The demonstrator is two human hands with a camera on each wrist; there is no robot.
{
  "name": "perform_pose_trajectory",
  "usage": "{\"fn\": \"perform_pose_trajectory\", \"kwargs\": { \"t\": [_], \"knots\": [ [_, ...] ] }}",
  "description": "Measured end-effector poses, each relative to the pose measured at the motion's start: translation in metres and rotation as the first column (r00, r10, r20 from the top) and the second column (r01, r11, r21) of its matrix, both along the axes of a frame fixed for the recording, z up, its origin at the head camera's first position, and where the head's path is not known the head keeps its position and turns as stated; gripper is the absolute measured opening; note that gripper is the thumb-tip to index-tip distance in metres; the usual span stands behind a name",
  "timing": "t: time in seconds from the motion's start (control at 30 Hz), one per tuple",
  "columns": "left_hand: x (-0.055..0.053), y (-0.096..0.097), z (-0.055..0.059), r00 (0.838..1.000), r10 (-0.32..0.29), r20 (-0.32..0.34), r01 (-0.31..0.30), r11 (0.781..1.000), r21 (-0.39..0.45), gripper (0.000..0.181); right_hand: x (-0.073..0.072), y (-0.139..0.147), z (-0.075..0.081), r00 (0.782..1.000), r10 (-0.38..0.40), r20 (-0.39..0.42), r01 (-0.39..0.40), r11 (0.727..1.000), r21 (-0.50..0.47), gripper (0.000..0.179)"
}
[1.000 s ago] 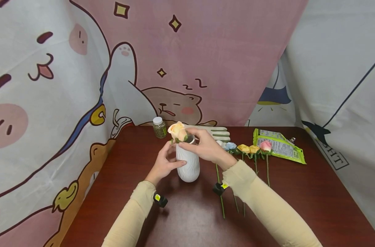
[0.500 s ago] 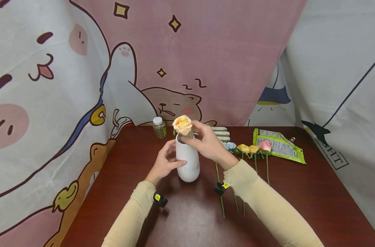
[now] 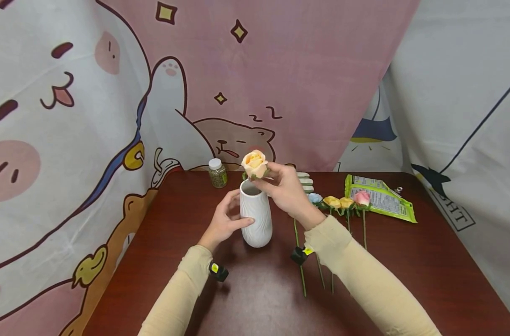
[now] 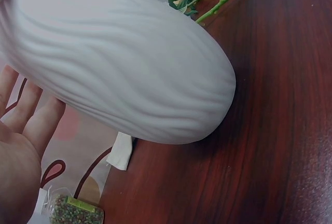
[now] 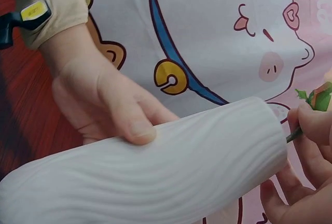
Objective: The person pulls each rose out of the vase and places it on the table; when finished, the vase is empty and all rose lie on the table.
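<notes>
A white vase (image 3: 256, 219) with wavy ridges stands upright on the table, tilted in the left wrist view. My left hand (image 3: 223, 221) grips its left side, thumb across the front and fingers behind. Above its mouth, my right hand (image 3: 286, 191) pinches a peach artificial rose (image 3: 255, 163) just below the bloom. In the right wrist view the rose's green stem (image 5: 294, 135) runs from the fingertips into the vase opening; the lower stem is hidden inside. The right hand's fingers are right at the rim there.
Blue, yellow and pink artificial roses (image 3: 331, 202) lie to the right, their stems toward the front. Behind them is a green packet (image 3: 380, 200). A white-lidded jar (image 3: 217, 173) stands at the back left; a striped glove-like item (image 3: 306, 182) lies behind the right hand.
The rose head has risen and shifted right, from leaning over the vase's left rim to above its mouth. My right hand has risen slightly with it; the left hand stays on the vase.
</notes>
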State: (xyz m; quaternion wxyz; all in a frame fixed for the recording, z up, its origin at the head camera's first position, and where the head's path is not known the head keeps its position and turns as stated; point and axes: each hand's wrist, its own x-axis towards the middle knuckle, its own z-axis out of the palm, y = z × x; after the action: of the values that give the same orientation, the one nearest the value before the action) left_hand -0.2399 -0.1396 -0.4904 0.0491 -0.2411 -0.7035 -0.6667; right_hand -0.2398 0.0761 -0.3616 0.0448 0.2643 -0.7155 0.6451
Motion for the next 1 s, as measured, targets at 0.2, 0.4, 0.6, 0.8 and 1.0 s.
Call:
{"fn": "perform_pose_trajectory", "kwargs": {
  "t": [0.2,0.4,0.6,0.8,1.0],
  "knots": [
    [-0.0006,-0.0003,-0.0013,1.000,-0.002,0.001,0.002,1.000,0.002,0.077,0.0007,0.0029,0.0034,0.998,-0.008,0.062,0.011,0.998,-0.055,0.028],
    [-0.0007,-0.0007,-0.0029,1.000,-0.008,-0.001,0.008,1.000,0.008,0.075,0.0010,0.0040,0.0040,0.995,-0.015,0.096,0.022,0.997,-0.070,0.021],
    [-0.0006,-0.0005,-0.0027,1.000,-0.002,0.003,0.002,1.000,0.003,0.076,0.0003,0.0062,0.0051,0.998,-0.014,0.066,0.019,0.996,-0.086,0.015],
    [-0.0009,-0.0001,-0.0017,1.000,0.001,0.008,-0.001,1.000,0.005,0.075,-0.0005,0.0079,0.0068,0.999,-0.018,0.051,0.022,0.998,-0.064,0.014],
    [-0.0003,0.0008,-0.0007,1.000,0.003,0.016,-0.003,1.000,0.011,0.075,-0.0013,0.0094,0.0072,0.998,-0.046,0.053,0.049,0.997,-0.063,0.018]
  ]
}}
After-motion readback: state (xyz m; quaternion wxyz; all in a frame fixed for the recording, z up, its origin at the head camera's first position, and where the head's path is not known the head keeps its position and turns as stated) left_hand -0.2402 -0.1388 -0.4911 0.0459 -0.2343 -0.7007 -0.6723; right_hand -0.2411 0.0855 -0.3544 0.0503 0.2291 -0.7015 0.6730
